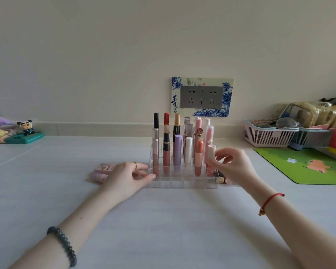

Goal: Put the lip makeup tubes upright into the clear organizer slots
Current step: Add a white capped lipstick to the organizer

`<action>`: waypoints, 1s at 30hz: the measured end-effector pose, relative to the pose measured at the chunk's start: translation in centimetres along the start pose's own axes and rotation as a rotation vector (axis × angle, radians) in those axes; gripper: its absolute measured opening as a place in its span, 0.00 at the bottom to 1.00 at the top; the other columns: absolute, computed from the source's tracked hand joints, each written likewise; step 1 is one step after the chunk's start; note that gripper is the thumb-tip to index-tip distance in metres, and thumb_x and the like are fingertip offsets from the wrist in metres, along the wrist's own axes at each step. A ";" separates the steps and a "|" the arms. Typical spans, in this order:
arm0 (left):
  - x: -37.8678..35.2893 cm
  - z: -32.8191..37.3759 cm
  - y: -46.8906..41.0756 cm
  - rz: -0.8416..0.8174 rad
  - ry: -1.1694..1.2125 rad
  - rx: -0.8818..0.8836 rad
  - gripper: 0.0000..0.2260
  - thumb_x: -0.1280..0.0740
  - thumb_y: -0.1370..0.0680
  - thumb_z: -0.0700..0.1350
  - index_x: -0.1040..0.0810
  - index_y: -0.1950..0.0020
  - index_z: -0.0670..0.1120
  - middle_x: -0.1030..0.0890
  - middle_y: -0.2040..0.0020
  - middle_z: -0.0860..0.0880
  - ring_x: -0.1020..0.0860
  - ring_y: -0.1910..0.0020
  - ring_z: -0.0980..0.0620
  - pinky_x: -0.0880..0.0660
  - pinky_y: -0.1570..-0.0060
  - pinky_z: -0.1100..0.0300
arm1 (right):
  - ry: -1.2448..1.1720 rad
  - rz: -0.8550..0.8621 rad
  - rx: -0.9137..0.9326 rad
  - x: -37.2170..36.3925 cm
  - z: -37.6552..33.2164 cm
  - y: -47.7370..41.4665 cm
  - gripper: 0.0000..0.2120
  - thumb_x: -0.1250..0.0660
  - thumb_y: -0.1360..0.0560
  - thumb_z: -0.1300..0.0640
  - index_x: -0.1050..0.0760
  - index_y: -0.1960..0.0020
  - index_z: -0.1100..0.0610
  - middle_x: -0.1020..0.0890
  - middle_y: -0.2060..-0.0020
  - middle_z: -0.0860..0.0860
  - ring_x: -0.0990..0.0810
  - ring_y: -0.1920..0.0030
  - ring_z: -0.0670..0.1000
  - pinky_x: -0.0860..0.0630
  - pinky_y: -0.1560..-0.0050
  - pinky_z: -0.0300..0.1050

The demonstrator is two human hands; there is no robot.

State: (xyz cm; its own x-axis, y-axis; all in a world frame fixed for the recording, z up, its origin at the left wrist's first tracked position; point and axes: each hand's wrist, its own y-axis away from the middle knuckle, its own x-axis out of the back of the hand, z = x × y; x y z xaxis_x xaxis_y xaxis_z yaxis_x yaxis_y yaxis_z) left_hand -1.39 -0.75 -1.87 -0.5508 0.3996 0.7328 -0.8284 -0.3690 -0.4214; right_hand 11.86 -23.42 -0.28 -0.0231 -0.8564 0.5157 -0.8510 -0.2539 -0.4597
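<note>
A person's right hand pinches a cream plastic lip tube with a pink cap, upright at the right end of a clear acrylic slotted organizer; whether it is seated cannot be told. The left hand, fingers extended, steadies the organizer's near left corner. About a dozen upright tubes stand between the hands, so the job looks mostly done. The front slots are free. Pale pink tubes lie just beyond the left hand, and more lying tubes sit under the right.
</note>
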 end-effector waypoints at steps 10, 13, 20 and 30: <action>0.3 0.2 0.0 0.013 0.003 0.002 0.18 0.32 0.28 0.55 0.22 0.42 0.47 0.17 0.49 0.53 0.24 0.55 0.61 0.37 0.62 0.84 | -0.018 -0.064 -0.022 0.3 0.4 -0.2 0.09 0.30 0.33 0.47 0.23 0.61 0.52 0.21 0.61 0.50 0.28 0.69 0.48 0.32 0.69 0.38; 1.2 0.1 -0.2 0.065 0.012 -0.004 0.16 0.35 0.26 0.56 0.19 0.46 0.47 0.17 0.51 0.51 0.22 0.56 0.58 0.34 0.62 0.80 | -0.004 -0.025 0.009 0.8 0.4 -0.3 0.10 0.29 0.33 0.47 0.24 0.57 0.51 0.22 0.61 0.50 0.26 0.64 0.49 0.31 0.67 0.38; 4.3 -3.2 -1.3 0.258 -0.011 0.061 0.11 0.38 0.23 0.49 0.19 0.48 0.47 0.16 0.53 0.48 0.19 0.54 0.46 0.26 0.53 0.58 | 0.009 0.147 0.184 1.0 -1.4 0.2 0.04 0.32 0.29 0.54 0.24 0.60 0.54 0.25 0.70 0.50 0.30 0.70 0.49 0.34 0.70 0.37; 5.1 -7.8 -1.6 0.068 -0.101 0.159 0.12 0.36 0.23 0.44 0.22 0.41 0.46 0.20 0.41 0.48 0.25 0.40 0.50 0.33 0.42 0.61 | -0.128 0.164 0.408 -0.1 -3.2 1.9 0.06 0.35 0.28 0.61 0.26 0.63 0.58 0.24 0.74 0.57 0.29 0.68 0.56 0.34 0.71 0.36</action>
State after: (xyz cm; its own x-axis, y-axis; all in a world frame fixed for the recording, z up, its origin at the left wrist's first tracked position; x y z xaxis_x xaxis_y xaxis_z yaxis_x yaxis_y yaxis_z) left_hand -3.66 8.46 -1.59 -0.5853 0.2857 0.7588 -0.7585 -0.5236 -0.3879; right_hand 8.59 -22.37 1.14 -0.0539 -0.9421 0.3309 -0.5646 -0.2445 -0.7883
